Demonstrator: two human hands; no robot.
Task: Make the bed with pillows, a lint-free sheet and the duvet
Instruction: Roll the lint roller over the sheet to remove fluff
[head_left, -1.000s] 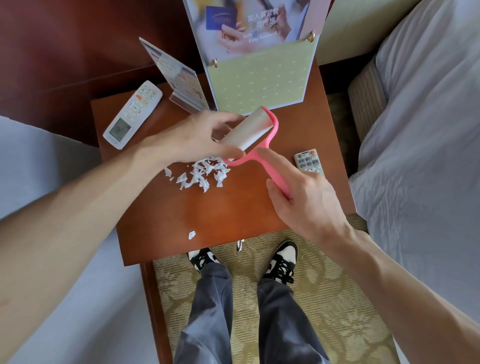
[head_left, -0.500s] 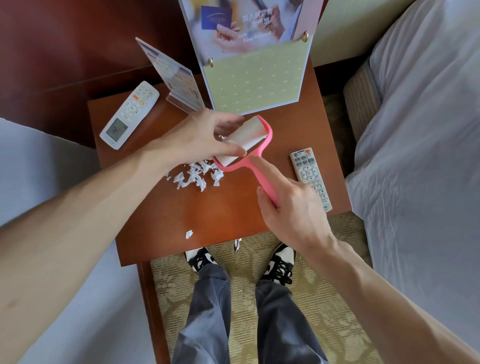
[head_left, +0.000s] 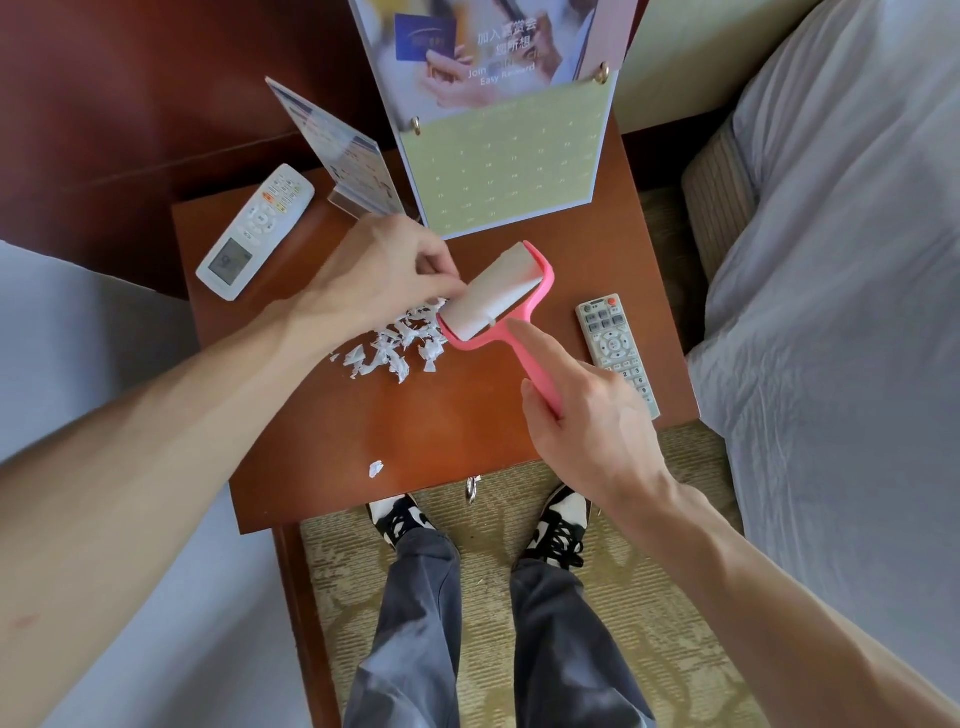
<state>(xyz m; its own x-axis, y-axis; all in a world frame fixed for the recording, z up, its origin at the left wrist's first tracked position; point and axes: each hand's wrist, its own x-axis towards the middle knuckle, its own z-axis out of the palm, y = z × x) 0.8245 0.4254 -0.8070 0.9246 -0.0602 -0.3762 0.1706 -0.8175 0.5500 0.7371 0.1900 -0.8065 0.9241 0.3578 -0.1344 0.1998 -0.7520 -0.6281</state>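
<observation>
A pink lint roller (head_left: 498, 296) hovers over the wooden nightstand (head_left: 441, 421). My right hand (head_left: 587, 421) grips its pink handle, index finger stretched along the neck. My left hand (head_left: 384, 275) pinches at the near end of the white sticky roll. A pile of torn white paper scraps (head_left: 395, 348) lies on the nightstand just under that hand. The bed with its wrinkled white sheet (head_left: 841, 322) fills the right side.
On the nightstand lie a white air-conditioner remote (head_left: 254, 231), a grey TV remote (head_left: 615, 348), a standing leaflet (head_left: 343, 156) and a desk calendar (head_left: 509, 161). One stray scrap (head_left: 375, 468) lies near the front edge. Another white bed (head_left: 78, 364) is on the left. My legs stand on patterned carpet.
My left hand has slid from on top of the roll to its near end and now pinches there. The roller has tilted slightly; the right hand's grip is unchanged.
</observation>
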